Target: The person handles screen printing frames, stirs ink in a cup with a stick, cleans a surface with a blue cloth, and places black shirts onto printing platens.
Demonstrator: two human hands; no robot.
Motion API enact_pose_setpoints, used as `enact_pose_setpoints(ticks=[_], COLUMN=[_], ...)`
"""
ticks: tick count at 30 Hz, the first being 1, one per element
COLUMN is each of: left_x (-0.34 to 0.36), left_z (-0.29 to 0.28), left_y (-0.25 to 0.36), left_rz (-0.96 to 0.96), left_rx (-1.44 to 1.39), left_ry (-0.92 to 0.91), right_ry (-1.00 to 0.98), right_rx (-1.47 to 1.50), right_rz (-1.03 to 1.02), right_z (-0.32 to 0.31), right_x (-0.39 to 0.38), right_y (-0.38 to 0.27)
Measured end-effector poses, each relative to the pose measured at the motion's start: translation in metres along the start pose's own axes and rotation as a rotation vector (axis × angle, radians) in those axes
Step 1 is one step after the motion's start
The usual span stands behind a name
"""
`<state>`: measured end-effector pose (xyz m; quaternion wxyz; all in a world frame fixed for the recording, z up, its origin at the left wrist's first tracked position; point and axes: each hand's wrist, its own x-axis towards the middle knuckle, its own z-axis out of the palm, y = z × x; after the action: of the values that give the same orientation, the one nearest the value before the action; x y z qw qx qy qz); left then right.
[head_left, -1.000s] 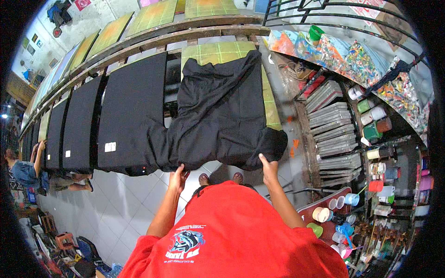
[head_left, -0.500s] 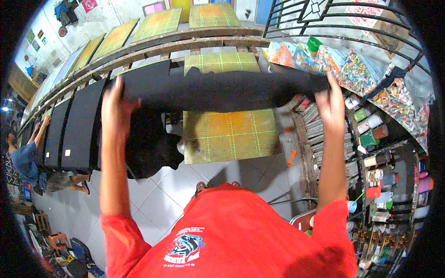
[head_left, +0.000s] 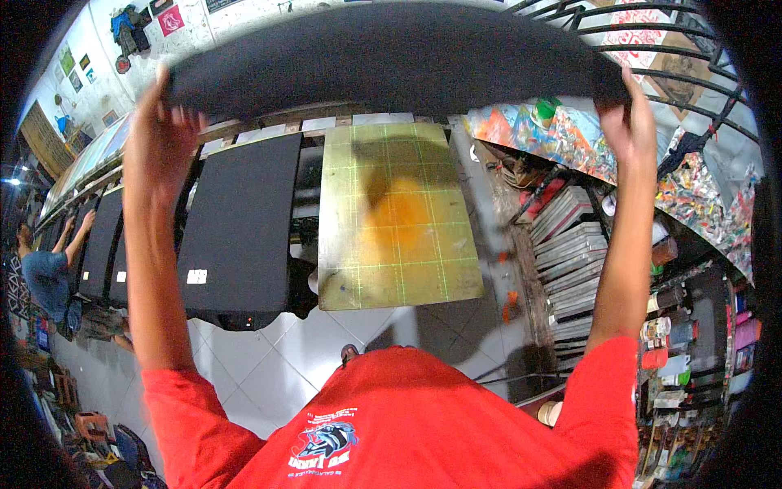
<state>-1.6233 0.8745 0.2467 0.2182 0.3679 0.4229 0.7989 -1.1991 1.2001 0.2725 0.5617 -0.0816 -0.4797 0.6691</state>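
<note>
A black shirt [head_left: 399, 57] is stretched wide between my raised hands, held up in front of me past the far end of a yellow-green board [head_left: 423, 277]. My left hand [head_left: 161, 134] grips its left edge, thumb up and fingers curled, slightly blurred. At the right edge, my right hand [head_left: 629, 126] is closed on the cloth too. The board below carries bright green grid lines and an orange stain in its middle. Left of it, a black garment [head_left: 236, 220] with a small white label covers another board.
Further boards with black cloth [head_left: 102, 244] run leftward, where a person in a blue shirt [head_left: 47, 277] reaches over one. On the right are stacked frames [head_left: 574, 269], a paint-splattered sheet [head_left: 562, 143], shelves of containers [head_left: 672, 330] and a black metal railing [head_left: 684, 49].
Both my hands have risen and moved farther out and apart, carrying the black shirt up off the board. The cloth, bunched into a band before, now spreads broader, and more of the board shows.
</note>
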Motion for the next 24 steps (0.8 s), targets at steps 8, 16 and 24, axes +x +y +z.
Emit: enact_pose_setpoints(ticks=[8,16,24], left_x=[-0.257,-0.472,-0.313], left_z=[-0.066,-0.157,-0.135], left_y=[-0.170,-0.277,-0.213], left_rz=[-0.617,-1.107,-1.106], left_rx=[0.129,0.230,1.072], left_ry=[0.335,0.378,-0.427], right_ry=[0.468,0.707,0.681], right_rx=[-0.154,-0.130,-0.936], right_rz=[0.553,0.952,0.994], right_z=[-0.123,-0.210,-0.298], right_x=[-0.252,-0.472,-0.435], right_y=[0.175,0.248,0.247])
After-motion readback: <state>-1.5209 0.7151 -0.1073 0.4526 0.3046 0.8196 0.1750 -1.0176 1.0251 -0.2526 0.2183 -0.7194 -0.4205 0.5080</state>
